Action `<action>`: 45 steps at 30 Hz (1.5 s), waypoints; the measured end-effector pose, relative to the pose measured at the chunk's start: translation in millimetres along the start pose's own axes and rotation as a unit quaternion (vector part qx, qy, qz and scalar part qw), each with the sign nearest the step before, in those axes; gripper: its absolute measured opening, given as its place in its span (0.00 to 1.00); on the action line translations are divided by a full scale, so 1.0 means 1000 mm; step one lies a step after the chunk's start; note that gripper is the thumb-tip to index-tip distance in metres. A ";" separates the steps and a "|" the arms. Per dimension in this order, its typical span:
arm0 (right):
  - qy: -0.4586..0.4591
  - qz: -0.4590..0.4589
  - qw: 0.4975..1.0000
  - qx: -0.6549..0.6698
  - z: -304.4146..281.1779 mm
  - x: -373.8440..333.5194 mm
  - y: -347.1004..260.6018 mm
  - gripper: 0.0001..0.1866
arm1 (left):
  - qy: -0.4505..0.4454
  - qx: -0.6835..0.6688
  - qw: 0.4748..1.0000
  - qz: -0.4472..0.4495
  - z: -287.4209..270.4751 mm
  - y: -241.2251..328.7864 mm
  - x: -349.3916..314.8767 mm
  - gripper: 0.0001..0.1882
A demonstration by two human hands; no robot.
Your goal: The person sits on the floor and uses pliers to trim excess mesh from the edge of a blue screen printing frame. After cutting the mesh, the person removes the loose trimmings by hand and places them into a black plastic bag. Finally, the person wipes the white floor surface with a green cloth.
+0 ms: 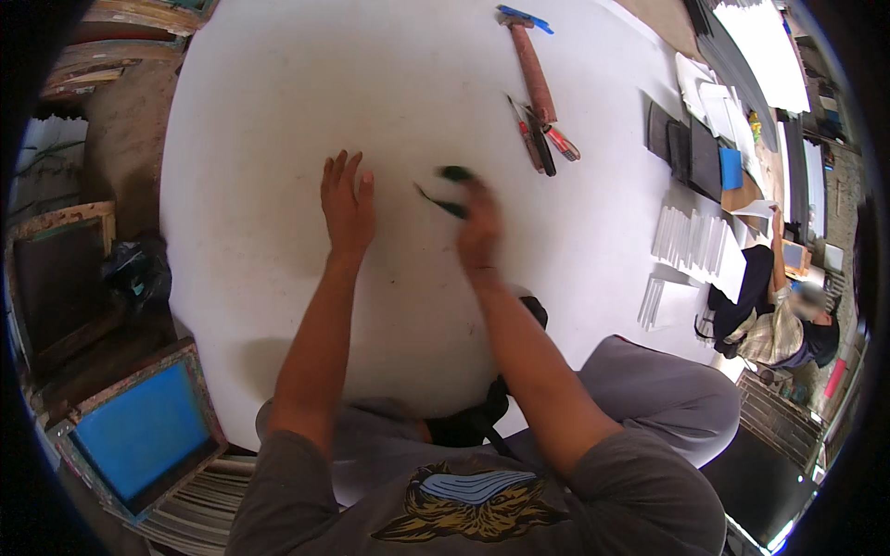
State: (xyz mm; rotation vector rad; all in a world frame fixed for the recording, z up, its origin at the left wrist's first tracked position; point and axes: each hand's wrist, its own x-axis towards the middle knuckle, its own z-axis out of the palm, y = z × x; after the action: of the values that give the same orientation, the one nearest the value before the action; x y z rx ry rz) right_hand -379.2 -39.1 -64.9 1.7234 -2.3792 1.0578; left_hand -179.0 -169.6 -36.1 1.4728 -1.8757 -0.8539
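Observation:
My left hand (349, 208) lies on the white work surface (278, 111) with its fingers spread and nothing in them. Motion smears my right hand (480, 227), which is to the right of the left one over the same surface. In its fingers is a small dark green tool (450, 204) with a thin pointed end toward the left. A second dark green part (454, 173) shows just above it; whether both belong to one tool is too blurred to tell. Farther off on the right lie red-and-black hand tools (538, 139), beside a long reddish-brown handle (533, 74) with a blue end.
Framed screens (144, 435) stand at the left, one with blue mesh, near a black plastic bag (137, 269). Dark sheets (691, 153), a blue piece (731, 169) and stacked white strips (691, 241) lie along the right edge. Another person (774, 324) sits beyond them.

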 end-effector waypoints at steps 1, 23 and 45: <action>0.011 0.105 0.994 0.025 -0.022 -0.003 0.020 0.23 | 0.013 -0.014 1.000 -0.020 -0.003 0.002 -0.013 0.26; -0.319 0.176 0.918 -0.158 -0.030 -0.106 -0.096 0.37 | 0.268 0.091 0.948 -0.149 -0.074 -0.037 -0.140 0.22; -0.565 -0.556 0.582 0.182 0.116 0.067 -0.204 0.25 | 0.321 0.357 0.665 -0.572 -0.147 -0.146 -0.194 0.29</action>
State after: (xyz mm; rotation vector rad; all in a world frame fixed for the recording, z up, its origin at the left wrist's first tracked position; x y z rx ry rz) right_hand -190.5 -188.7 -24.9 3.8145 -0.3257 0.0765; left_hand 61.9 -24.5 -73.2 3.0045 -0.5231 0.1373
